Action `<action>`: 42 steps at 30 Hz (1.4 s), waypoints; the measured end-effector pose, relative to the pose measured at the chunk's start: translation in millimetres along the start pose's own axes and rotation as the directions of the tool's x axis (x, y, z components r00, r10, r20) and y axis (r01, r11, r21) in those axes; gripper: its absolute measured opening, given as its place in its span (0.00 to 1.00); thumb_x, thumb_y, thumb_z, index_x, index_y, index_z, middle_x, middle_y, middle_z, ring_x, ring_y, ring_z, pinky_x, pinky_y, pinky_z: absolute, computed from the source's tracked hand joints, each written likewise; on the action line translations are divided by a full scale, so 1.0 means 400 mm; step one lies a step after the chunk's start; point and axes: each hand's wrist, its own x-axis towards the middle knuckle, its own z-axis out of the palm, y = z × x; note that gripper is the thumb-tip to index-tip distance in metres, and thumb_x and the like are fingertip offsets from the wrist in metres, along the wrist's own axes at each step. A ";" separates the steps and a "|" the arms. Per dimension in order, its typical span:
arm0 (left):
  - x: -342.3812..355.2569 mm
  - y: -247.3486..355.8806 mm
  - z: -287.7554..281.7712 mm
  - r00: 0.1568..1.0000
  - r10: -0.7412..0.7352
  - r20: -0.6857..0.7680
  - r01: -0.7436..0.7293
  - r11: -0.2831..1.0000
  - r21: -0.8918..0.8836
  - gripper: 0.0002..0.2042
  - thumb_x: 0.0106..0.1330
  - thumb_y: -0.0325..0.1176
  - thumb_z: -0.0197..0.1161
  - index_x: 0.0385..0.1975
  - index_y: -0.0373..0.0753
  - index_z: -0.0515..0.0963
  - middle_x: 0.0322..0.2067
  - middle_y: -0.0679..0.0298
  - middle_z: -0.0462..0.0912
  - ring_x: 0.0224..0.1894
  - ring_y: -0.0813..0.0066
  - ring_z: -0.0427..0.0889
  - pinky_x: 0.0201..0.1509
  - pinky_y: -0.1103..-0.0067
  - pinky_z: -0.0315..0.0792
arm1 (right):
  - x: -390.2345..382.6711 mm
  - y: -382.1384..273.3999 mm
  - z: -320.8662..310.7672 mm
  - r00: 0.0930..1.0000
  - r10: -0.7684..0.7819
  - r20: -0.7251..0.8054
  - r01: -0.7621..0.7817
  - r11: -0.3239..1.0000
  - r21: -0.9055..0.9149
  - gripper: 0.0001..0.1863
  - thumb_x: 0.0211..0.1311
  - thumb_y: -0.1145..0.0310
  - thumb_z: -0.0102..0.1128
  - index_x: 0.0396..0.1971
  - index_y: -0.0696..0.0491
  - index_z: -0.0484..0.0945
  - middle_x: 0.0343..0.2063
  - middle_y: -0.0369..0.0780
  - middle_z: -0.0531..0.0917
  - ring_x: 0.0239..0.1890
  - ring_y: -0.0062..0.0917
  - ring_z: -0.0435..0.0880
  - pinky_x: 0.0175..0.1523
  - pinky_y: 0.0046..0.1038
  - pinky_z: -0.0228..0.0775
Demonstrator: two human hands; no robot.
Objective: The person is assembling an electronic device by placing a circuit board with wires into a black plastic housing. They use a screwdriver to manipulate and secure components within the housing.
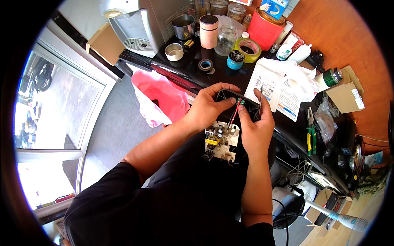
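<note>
My left hand grips the left end of a black plastic housing, thumb laid across its inside. At the other end my right hand is closed on the same housing, its thumb by a small green terminal piece. A thin dark rod-like tool stands up along the right fingers; its kind cannot be made out. Red and black wires run from the green piece down to a circuit board with a yellow transformer and metal heat sinks. The board hangs below my hands, above my lap.
The black tabletop ahead carries a pink tumbler, a glass jar, yellow tape and papers. Green-yellow pliers lie at its right. A pink-lined bag stands left; a fan is lower right.
</note>
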 end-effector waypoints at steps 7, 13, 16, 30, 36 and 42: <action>0.001 -0.005 -0.002 1.000 0.024 0.006 -0.024 1.000 0.009 0.13 0.69 0.23 0.63 0.52 0.34 0.77 0.43 0.66 0.83 0.46 0.84 0.79 0.51 0.84 0.75 | -0.003 0.002 0.004 0.998 -0.043 -0.040 0.037 0.991 -0.128 0.29 0.58 0.74 0.67 0.61 0.60 0.71 0.41 0.47 0.86 0.41 0.27 0.87 0.49 0.27 0.76; 0.008 -0.006 0.006 0.999 0.028 -0.031 -0.025 0.997 0.078 0.12 0.68 0.22 0.63 0.51 0.34 0.78 0.41 0.66 0.84 0.43 0.84 0.80 0.48 0.84 0.76 | 0.003 0.022 0.000 0.995 -0.072 -0.064 0.058 0.979 -0.195 0.24 0.58 0.73 0.67 0.56 0.58 0.74 0.40 0.46 0.87 0.41 0.27 0.88 0.49 0.27 0.76; 0.002 -0.001 0.007 0.999 0.031 -0.037 -0.029 0.998 0.053 0.12 0.68 0.22 0.63 0.50 0.34 0.79 0.40 0.66 0.84 0.42 0.84 0.81 0.47 0.84 0.77 | -0.004 -0.011 0.005 0.996 -0.051 -0.075 0.033 0.973 -0.227 0.22 0.58 0.73 0.67 0.53 0.58 0.76 0.39 0.46 0.87 0.41 0.27 0.87 0.49 0.27 0.76; 0.000 0.006 0.019 0.999 -0.003 -0.045 0.004 1.000 0.028 0.13 0.68 0.22 0.63 0.51 0.35 0.80 0.41 0.65 0.85 0.42 0.84 0.80 0.47 0.84 0.77 | 0.005 0.014 -0.011 0.999 -0.030 -0.024 0.026 0.989 -0.145 0.16 0.62 0.72 0.66 0.48 0.60 0.80 0.39 0.43 0.87 0.41 0.22 0.83 0.51 0.25 0.73; 0.000 0.020 0.023 0.999 0.038 -0.034 -0.032 0.986 0.162 0.13 0.68 0.22 0.63 0.52 0.34 0.80 0.42 0.65 0.84 0.43 0.84 0.80 0.49 0.83 0.76 | 0.007 0.032 -0.017 0.999 -0.049 -0.021 0.045 0.984 -0.172 0.15 0.62 0.71 0.66 0.48 0.59 0.81 0.37 0.42 0.87 0.39 0.21 0.83 0.49 0.25 0.73; -0.001 0.019 -0.006 0.993 -0.010 0.116 -0.007 0.989 0.147 0.19 0.69 0.20 0.59 0.60 0.34 0.73 0.46 0.65 0.82 0.46 0.83 0.79 0.52 0.82 0.75 | 0.004 0.014 -0.017 0.998 0.055 -0.039 -0.061 0.985 -0.163 0.14 0.63 0.71 0.66 0.47 0.59 0.81 0.36 0.41 0.87 0.38 0.21 0.83 0.49 0.24 0.74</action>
